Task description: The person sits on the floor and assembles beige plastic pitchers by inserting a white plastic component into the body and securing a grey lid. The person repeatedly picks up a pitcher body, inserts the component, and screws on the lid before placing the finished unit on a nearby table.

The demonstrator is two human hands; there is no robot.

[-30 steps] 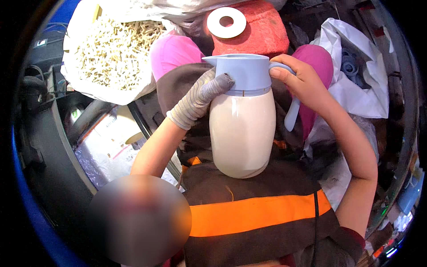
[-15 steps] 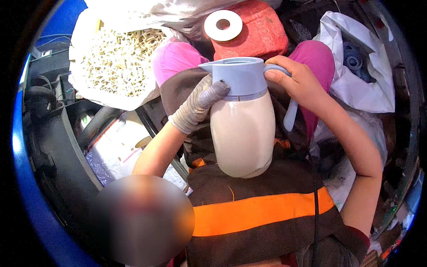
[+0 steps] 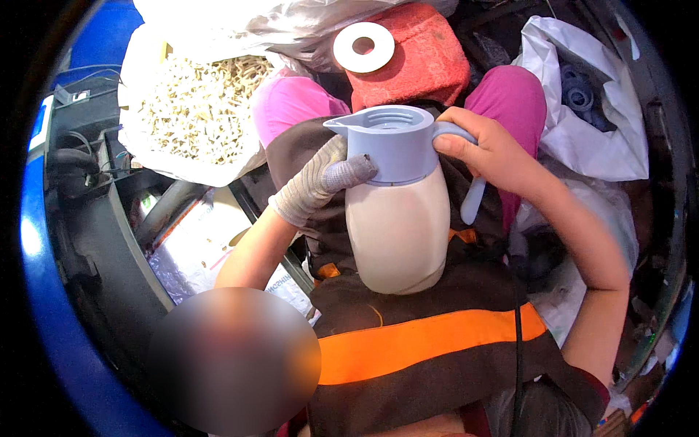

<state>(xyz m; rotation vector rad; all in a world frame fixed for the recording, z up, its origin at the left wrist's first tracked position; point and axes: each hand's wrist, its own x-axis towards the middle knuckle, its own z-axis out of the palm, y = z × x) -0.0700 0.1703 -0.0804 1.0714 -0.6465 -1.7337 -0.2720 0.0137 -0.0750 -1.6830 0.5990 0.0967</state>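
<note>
A cream-bodied jug (image 3: 399, 233) with a pale blue-grey collar, spout and handle rests in my lap, tilted so its round top shows. My left hand (image 3: 320, 178), in a grey knitted glove, wraps the collar below the spout, its thumb lying across the front. The bare right hand (image 3: 489, 149) is closed on the upper end of the blue-grey handle; the handle's lower end (image 3: 472, 202) sticks out below it. Fingers behind the jug are hidden. Under the jug lies my dark apron (image 3: 415, 349) with an orange band.
A white sack (image 3: 218, 171) of many small pale pieces stands at the far left. Ahead, a white ring (image 3: 384, 54) lies on a red fabric-covered block (image 3: 429, 54). At right, a white bag (image 3: 619, 149) holds blue-grey round parts (image 3: 579, 96). Black bin walls (image 3: 109, 240) flank me.
The jug's top has tipped slightly toward me, showing more of the ridged top. Both hands have moved with it and keep their hold.
</note>
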